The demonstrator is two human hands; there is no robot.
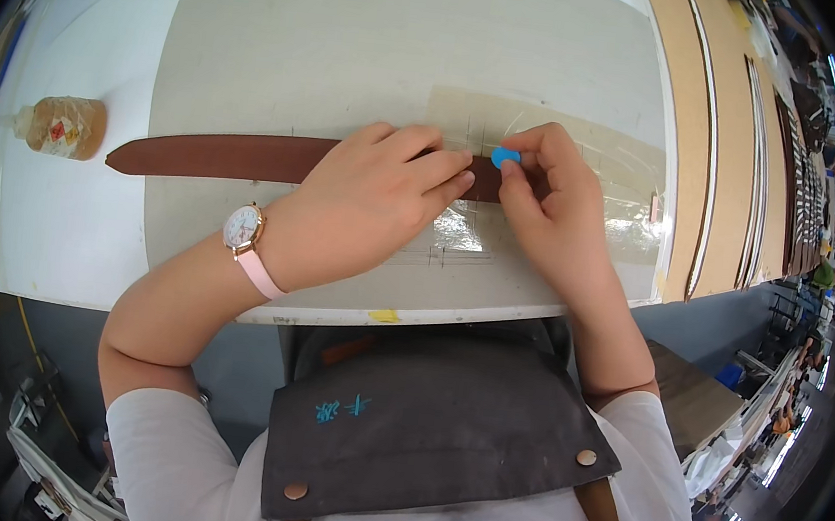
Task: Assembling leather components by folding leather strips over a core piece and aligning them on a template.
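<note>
A long, dark brown leather strap with a pointed left end lies across the grey board. My left hand, wearing a pink-banded watch, rests over its middle. The left thumb and fingertips close together on the strap and hold it against the board. My right hand pinches a small, round, bright blue piece between thumb and forefinger, at the strap's right part. What lies under the curled right fingers is hidden, and so is the strap's right end.
The grey board covers most of the white table. A clear bottle of amber liquid lies left of the strap. Transparent film covers the board's right part. Metal rods lie on a tan surface farther right.
</note>
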